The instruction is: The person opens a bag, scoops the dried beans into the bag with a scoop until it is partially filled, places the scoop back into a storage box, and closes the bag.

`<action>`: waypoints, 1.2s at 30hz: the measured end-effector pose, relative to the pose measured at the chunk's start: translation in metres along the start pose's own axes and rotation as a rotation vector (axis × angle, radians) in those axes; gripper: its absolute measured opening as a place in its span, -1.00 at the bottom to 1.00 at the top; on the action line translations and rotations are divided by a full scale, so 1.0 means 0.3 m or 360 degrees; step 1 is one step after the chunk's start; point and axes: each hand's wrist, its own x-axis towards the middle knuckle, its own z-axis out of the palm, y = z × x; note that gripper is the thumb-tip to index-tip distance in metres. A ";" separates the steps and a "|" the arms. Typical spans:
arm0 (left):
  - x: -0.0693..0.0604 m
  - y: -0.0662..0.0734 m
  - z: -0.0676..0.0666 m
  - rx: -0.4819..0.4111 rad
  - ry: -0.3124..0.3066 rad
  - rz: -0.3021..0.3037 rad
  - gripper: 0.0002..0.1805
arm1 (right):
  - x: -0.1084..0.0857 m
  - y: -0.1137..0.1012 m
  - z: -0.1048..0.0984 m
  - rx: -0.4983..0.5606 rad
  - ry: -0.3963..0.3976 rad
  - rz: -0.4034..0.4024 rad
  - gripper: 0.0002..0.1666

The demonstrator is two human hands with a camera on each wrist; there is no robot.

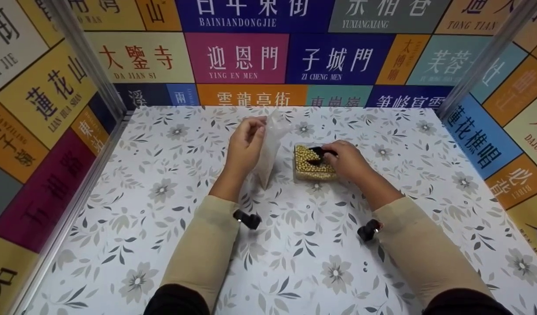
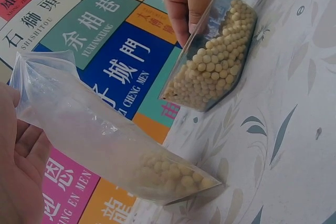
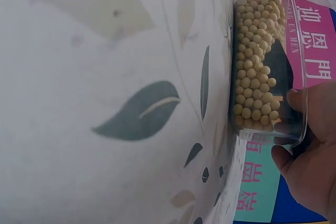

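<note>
My left hand (image 1: pixel 246 142) grips a translucent plastic bag (image 1: pixel 269 151) near its top. The bag hangs upright with its lower corner at the tablecloth, and a small heap of round, pale yellow beans (image 2: pixel 176 174) lies in its bottom. To the right stands a clear rectangular box (image 1: pixel 314 176) filled with the same beans (image 3: pixel 254 66). My right hand (image 1: pixel 349 159) reaches to the box's right side and holds a black scoop (image 1: pixel 316 156) by its handle. The scoop's blade is down among the beans, partly hidden by them.
A white tablecloth (image 1: pixel 303 245) with grey flowers and leaves covers the table. Colourful panels with Chinese lettering (image 1: pixel 237 59) stand behind and along both sides. Each wrist wears a small black camera (image 1: pixel 247 218) over a beige sleeve (image 1: pixel 202 245).
</note>
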 end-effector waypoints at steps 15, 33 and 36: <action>0.000 -0.006 0.002 0.0007 0.0004 0.0012 -0.87 | -0.002 0.021 0.006 0.0157 0.0098 0.0041 -0.54; 0.002 -0.006 -0.001 0.0039 -0.0008 0.0008 -0.84 | -0.068 0.074 -0.052 0.0391 0.0137 0.0083 -0.50; 0.001 -0.005 -0.004 0.0082 -0.0010 -0.0002 -0.84 | -0.084 0.092 -0.059 0.0474 0.0151 0.0099 -0.49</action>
